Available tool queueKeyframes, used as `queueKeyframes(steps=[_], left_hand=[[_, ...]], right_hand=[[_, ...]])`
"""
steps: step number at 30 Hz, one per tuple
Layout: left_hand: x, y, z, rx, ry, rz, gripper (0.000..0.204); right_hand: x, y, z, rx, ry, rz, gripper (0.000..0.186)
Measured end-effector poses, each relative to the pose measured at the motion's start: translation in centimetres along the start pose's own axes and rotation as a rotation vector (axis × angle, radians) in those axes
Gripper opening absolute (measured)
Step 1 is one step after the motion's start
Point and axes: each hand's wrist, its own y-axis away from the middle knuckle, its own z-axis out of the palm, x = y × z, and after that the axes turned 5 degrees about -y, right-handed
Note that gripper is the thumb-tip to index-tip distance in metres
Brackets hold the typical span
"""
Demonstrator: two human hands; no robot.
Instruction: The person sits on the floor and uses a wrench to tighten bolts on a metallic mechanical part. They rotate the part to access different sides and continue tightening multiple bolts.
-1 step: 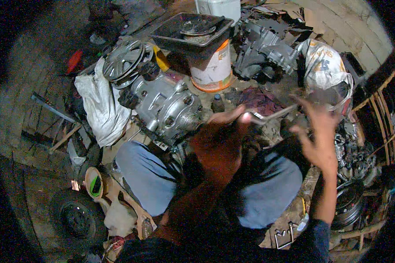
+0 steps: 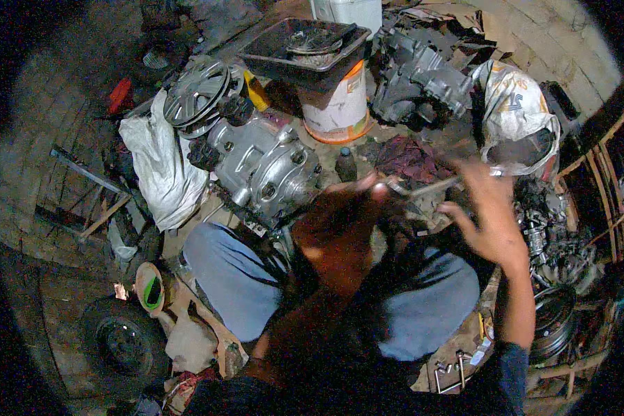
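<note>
My left hand (image 2: 336, 229) is closed, dark in shadow, between my knees. Its thumb and fingers pinch one end of a slim bent metal bar (image 2: 433, 186) that looks like a wrench. The bar's free end points right, to the fingers of my right hand (image 2: 489, 218). That hand is smeared by motion, thumb and fingers spread apart; whether its fingertips touch the bar I cannot tell. Left of my left hand lies a large silver gearbox-like casing (image 2: 263, 170). A small dark bottle (image 2: 345, 165) stands just beyond my left hand, beside a crumpled dark red cloth (image 2: 405, 158).
Farther off, a black tray (image 2: 267, 52) rests on a white and orange bucket (image 2: 336, 111). Another metal casing (image 2: 423, 80) and a white sack (image 2: 509, 104) lie at the far right. Metal parts (image 2: 551, 232) crowd my right side. A wheel (image 2: 121, 345) lies at the near left.
My right hand has shifted slightly left and down, its fingers still spread. The bar's right end has dropped a little. My left hand keeps its grip, nearly in place.
</note>
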Motion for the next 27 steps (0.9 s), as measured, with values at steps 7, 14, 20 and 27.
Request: queueKeyframes(steps=[7,14,20,27], left_hand=[[0.9,0.1,-8.6,0.223,-0.467,-0.034,0.023],[-2.7,-10.8,-10.0,-0.229,-0.964,0.248,0.038],[-4.4,-10.7,-9.5,-0.471,-1.232,0.267,0.047],[-4.4,-10.7,-9.8,-0.478,-1.244,0.310,0.049]], right_hand=[[2.6,-3.2,6.9,-0.428,-0.297,-0.383,0.025],[5.4,-9.7,10.4,-0.305,-0.161,-0.515,0.022],[6.2,-12.2,12.7,-0.270,-0.150,-0.539,0.023],[6.5,-14.0,13.3,-0.311,-0.127,-0.535,0.020]])
